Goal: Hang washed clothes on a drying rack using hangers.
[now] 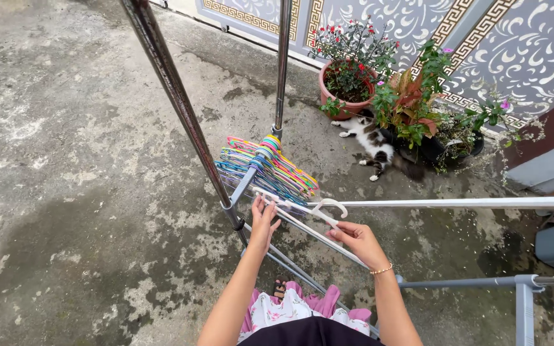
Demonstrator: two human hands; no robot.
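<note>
Concrete yard (65,160); both hands (263,221) (357,238) grip a white hanger (315,214).

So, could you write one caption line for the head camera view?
Both hands hold a white hanger at a metal drying rack, a cat lying nearby.

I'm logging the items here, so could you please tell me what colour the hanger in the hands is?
White; the hanger shows best in the head view.

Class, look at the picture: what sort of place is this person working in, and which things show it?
Probably a home's outdoor yard used for drying laundry: a metal drying rack hung with colourful plastic hangers stands on stained concrete ground, beside a terracotta pot of red flowers where a white-and-brown cat lies.
</note>
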